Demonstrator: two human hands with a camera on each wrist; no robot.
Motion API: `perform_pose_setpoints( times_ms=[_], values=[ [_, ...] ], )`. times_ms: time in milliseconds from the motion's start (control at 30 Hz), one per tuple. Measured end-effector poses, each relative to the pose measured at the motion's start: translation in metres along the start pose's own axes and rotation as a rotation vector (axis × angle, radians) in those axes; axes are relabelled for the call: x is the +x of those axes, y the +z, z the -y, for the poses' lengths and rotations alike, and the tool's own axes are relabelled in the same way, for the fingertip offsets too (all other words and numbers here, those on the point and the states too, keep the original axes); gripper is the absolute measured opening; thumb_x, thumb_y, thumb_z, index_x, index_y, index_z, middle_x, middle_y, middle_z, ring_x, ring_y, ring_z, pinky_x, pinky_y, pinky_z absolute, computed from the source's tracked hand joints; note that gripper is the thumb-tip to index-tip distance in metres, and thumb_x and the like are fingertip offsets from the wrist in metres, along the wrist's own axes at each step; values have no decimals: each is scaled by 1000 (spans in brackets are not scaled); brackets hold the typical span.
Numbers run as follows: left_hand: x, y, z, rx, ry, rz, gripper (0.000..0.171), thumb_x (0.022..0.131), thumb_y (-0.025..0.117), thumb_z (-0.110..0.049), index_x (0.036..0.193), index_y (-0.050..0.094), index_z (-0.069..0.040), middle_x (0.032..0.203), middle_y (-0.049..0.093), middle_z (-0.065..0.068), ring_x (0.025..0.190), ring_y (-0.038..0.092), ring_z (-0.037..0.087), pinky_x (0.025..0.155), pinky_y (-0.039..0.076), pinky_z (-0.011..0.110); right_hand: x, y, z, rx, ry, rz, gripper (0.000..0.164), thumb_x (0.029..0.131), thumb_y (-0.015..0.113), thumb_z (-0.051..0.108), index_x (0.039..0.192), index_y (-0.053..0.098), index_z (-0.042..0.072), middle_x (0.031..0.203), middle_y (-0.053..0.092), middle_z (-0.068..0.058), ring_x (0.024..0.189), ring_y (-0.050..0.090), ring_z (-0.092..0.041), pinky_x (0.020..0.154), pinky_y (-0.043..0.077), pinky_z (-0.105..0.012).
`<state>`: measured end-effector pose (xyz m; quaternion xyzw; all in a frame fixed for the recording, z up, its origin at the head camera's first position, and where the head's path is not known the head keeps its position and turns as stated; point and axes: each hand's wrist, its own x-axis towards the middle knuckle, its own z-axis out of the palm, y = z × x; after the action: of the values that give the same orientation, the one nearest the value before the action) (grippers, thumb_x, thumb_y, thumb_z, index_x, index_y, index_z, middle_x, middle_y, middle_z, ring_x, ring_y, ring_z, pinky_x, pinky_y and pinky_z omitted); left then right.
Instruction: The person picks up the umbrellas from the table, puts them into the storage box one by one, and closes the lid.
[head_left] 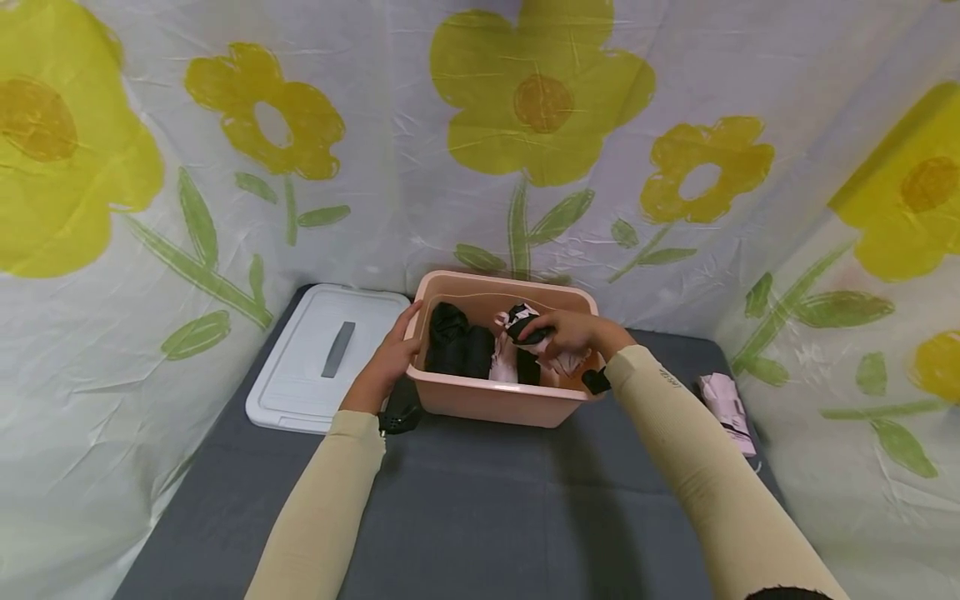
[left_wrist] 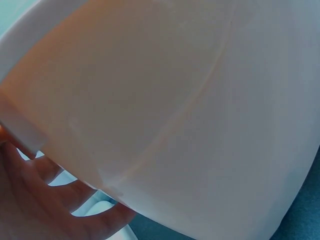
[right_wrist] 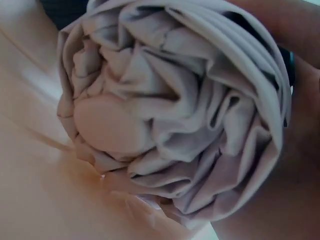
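Note:
A peach plastic storage bin stands at the back of the table. My left hand grips its left end at the rim; in the left wrist view the fingers lie along the bin's outer side. Over the bin's right half, my right hand holds a folded pink umbrella with black on it. Its gathered fabric and round end knob fill the right wrist view. Dark rolled bundles lie side by side in the bin's left half, with a pink bundle beside them.
A white lid with a grey handle lies left of the bin. Another folded pink umbrella with a black strap rests near the table's right edge. A curtain with yellow flowers hangs close behind the bin and along both sides.

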<state>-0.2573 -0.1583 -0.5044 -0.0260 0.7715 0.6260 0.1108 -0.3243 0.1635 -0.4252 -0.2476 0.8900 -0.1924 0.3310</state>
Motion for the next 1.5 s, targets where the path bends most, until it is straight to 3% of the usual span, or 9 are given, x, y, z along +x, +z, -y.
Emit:
perform_pose_setpoints(
  times_ms=[167,400,633,733,867,1000,1100,1333,1500],
  values=[
    [-2,0,-2,-15,-5,-1,74,93,40,-8,152,17,-47,163,15,6,141,30,37,108,31,63,1,1,-2,-26,-10,12,55,83,65,5,134,59,24,154,32,-15,126,40,-29,90,42,-35],
    [-3,1,-2,-17,-3,-4,75,94,39,-6,152,16,-46,163,14,7,140,30,37,107,33,62,2,2,-2,-79,-12,29,57,85,67,11,140,54,21,153,35,-18,127,42,-29,93,41,-36],
    [-4,1,-2,-20,12,-4,75,93,39,-5,153,15,-44,162,14,10,140,30,37,107,33,60,5,9,-3,-12,92,50,63,87,69,20,146,46,22,161,18,-13,145,22,-32,106,38,-42],
    [-4,2,-1,-20,8,-2,75,93,39,-6,153,16,-44,162,15,10,140,30,38,107,33,61,2,12,0,-20,175,56,65,90,66,23,149,40,19,161,21,-13,143,25,-33,104,39,-43],
    [-6,1,-6,-30,0,4,75,93,40,-6,153,17,-44,162,15,9,140,30,37,107,32,62,-2,9,11,-148,240,13,52,93,60,25,142,50,13,144,47,-13,110,55,-26,84,47,-35],
    [-6,-1,-7,-39,-6,4,74,93,40,-7,153,17,-44,163,15,7,142,28,37,108,31,62,-3,1,17,-181,262,-26,35,95,56,19,127,61,6,121,61,-13,79,63,-25,64,50,-30],
    [-3,1,-4,-34,-4,-4,74,93,40,-7,152,18,-47,163,15,5,142,28,36,107,32,62,-6,-3,15,-176,282,-18,36,96,55,19,127,61,4,121,62,-15,79,68,-29,63,54,-31],
    [-4,0,-4,-38,-13,-2,76,91,41,-7,151,18,-49,163,15,4,142,27,36,109,29,62,-15,-4,10,-172,233,-16,36,97,52,19,128,61,3,111,63,-17,67,61,-22,61,50,-29],
    [-2,-2,-1,-28,-21,0,79,90,41,-6,151,17,-50,163,15,3,143,27,35,110,29,62,-24,-6,14,-147,203,-56,36,96,55,19,127,61,1,111,64,-20,68,65,-26,62,54,-33]
  ],
)
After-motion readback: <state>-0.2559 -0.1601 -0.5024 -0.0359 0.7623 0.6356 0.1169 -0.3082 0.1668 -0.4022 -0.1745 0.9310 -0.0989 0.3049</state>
